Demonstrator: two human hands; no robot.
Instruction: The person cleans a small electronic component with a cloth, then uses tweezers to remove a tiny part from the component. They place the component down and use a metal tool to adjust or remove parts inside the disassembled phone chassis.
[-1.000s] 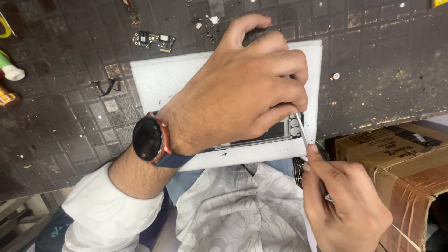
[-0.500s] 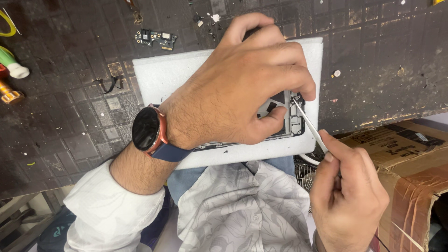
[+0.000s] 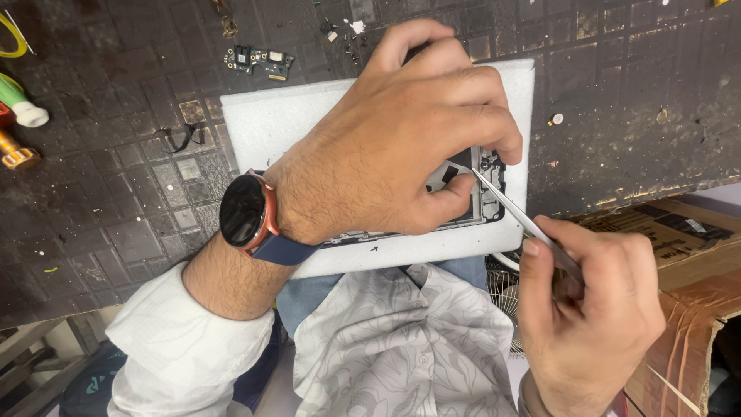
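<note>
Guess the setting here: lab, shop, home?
Likely a phone repair bench. An opened phone lies on a white foam pad, the right hand works tweezers into it, and a loose circuit board sits on the scuffed mat.

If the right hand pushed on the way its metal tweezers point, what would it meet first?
Most likely the opened dark phone on the white foam pad: the right hand aims slim metal tweezers up-left, tips beside the left hand thumb. Contact depth is unclear.
</note>
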